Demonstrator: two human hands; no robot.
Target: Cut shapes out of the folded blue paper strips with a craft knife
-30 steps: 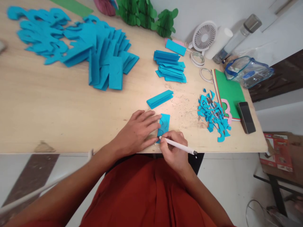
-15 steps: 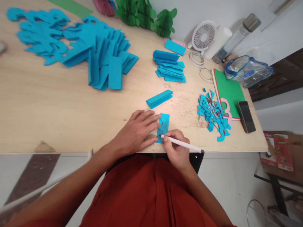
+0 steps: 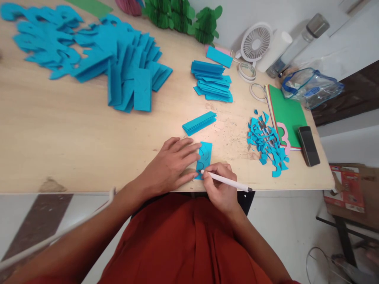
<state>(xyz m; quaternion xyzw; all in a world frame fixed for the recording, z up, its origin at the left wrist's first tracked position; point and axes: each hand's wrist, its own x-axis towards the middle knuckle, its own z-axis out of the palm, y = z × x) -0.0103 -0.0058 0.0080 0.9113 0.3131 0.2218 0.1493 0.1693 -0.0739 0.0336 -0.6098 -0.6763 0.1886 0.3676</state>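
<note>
A small blue paper piece (image 3: 205, 152) lies near the table's front edge with dark curved lines drawn on it. My left hand (image 3: 174, 163) rests flat with fingers spread, its fingertips on the paper's left side. In my right hand (image 3: 220, 183) is a white pen (image 3: 229, 181), its tip at the lower part of the paper. Just beyond lies a folded blue paper strip stack (image 3: 199, 123). Farther back sits a pile of folded blue papers (image 3: 212, 83).
A large heap of blue folded and cut papers (image 3: 142, 88) covers the back left. Blue scraps (image 3: 266, 138), a pink cutout (image 3: 284, 136), a green folder (image 3: 287, 114) and a phone (image 3: 308, 145) lie right. A white fan (image 3: 256, 42) and tape rolls (image 3: 247, 71) stand behind.
The pen's tip has shifted slightly down and left on the paper, and its rear end has dipped a little. My left hand stays in place. The view has tilted slightly.
</note>
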